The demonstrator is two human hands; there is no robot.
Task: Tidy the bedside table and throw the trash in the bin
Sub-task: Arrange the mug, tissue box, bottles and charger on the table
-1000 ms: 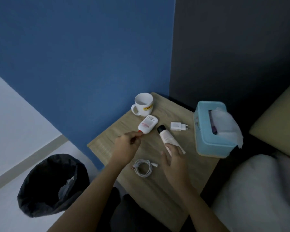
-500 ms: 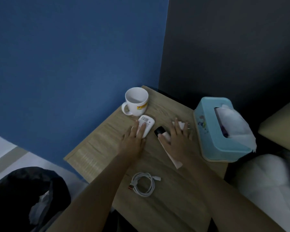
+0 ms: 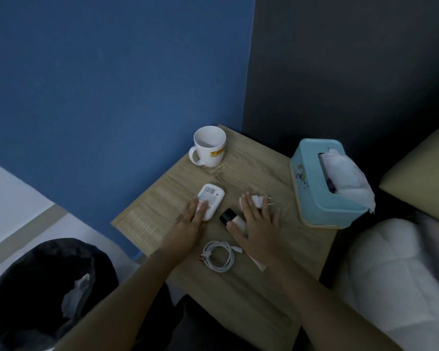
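Bedside table (image 3: 259,295): wooden top in the middle of the view, against a blue wall (image 3: 112,84) on the far left and a dark wall (image 3: 352,59) on the far right.
White bottle (image 3: 211,200): lies flat on the table, barcode label facing up, in the middle of the top.
Left hand (image 3: 189,222): palm down, fingers stretched forward and close together, their tips resting on the near end of the white bottle. Not closed around it.
Tube (image 3: 232,219): lies just right of the bottle, black cap pointing far-left; its white body is mostly hidden under the right hand.
Right hand (image 3: 257,225): palm down on the tube, fingers spread flat; the thumb touches the tube near the cap.
Charger plug (image 3: 260,201): white, under the right fingertips, its two pins pointing right.
Cable (image 3: 219,254): white, coiled, on the table between the two wrists, nearer than the bottle.
Mug (image 3: 208,146): white with a yellow label, upright at the far corner.
Tissue box (image 3: 325,184): light blue, at the right edge, white tissue sticking out on top.
Bin (image 3: 36,287): black bag, on the floor near left, with pale crumpled trash inside.
Bedding (image 3: 395,274): white, near right.
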